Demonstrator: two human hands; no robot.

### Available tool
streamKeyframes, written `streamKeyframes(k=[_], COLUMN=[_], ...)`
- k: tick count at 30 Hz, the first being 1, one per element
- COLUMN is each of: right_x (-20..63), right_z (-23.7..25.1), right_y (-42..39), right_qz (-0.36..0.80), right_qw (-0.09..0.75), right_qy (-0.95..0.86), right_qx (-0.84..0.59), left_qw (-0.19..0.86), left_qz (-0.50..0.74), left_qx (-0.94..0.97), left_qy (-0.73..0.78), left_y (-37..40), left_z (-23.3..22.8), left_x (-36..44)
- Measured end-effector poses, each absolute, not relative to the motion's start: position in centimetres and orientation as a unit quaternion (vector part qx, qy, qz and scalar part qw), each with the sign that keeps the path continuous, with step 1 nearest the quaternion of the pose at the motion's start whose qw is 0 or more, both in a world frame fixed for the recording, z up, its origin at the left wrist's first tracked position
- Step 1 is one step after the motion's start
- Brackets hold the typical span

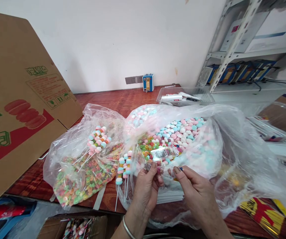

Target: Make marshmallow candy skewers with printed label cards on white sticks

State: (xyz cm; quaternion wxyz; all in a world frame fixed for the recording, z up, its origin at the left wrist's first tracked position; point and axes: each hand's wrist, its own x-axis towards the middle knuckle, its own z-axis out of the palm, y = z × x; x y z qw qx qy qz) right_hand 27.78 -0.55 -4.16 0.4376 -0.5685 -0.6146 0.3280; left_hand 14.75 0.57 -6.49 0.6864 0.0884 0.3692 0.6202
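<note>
My left hand (pixel 145 187) is closed, with a small printed plastic wrapper (pixel 160 168) between thumb and fingers. Close beside it, my right hand (pixel 199 191) pinches something small, pale and partly dark blue; its kind is unclear. Just beyond the hands lies another printed packet (pixel 161 153) with a silvery label. It rests by loose fruit-coloured ring candies (pixel 146 147) and pastel button-shaped marshmallows (pixel 182 132) in a large clear plastic bag (pixel 235 132). Left of my hands lie candy skewers (pixel 120 171) on white sticks. White sticks (pixel 170 196) lie below my hands.
A clear bag of ring candies (pixel 83 182), with more skewers (pixel 99 139) on top, lies left. A large cardboard box (pixel 15 99) stands beside it. At the back are a clear plastic tray (pixel 207 98) and a blue device (pixel 148 83). Metal shelving (pixel 232 49) rises right.
</note>
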Motion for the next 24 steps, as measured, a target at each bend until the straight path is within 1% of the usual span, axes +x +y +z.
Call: streamKeyframes(k=[5, 8, 12, 14, 16, 21, 24], right_x=[27.8, 27.5, 27.2, 27.1, 27.1, 27.1, 26.9], right_z=[-3.4, -2.8, -2.2, -1.9, -1.6, -0.8, -0.5], right_y=[-0.6, -0.7, -1.1, -1.5, -1.9, -2.2, -2.0], right_qz=[0.264, 0.248, 0.251, 0.235, 0.199, 0.083, 0.046], right_qw=[0.430, 0.420, 0.426, 0.428, 0.426, 0.416, 0.423], right_qy=[-0.661, -0.702, -0.747, -0.765, -0.784, -0.816, -0.816], right_qx=[-0.556, -0.519, -0.444, -0.420, -0.406, -0.394, -0.390], left_qw=[0.696, 0.711, 0.745, 0.752, 0.753, 0.755, 0.757], left_qz=[0.629, 0.626, 0.617, 0.610, 0.601, 0.591, 0.593], left_qx=[0.086, 0.083, -0.009, -0.056, -0.081, -0.070, -0.082], left_qy=[0.337, 0.310, 0.253, 0.245, 0.255, 0.275, 0.262], left_y=[0.1, 0.1, 0.1, 0.1, 0.1, 0.1, 0.1], left_z=[-5.8, -6.0, -6.7, -7.0, -7.1, -7.5, -8.0], left_x=[14.8, 14.8, 14.7, 14.6, 14.6, 14.4, 14.2])
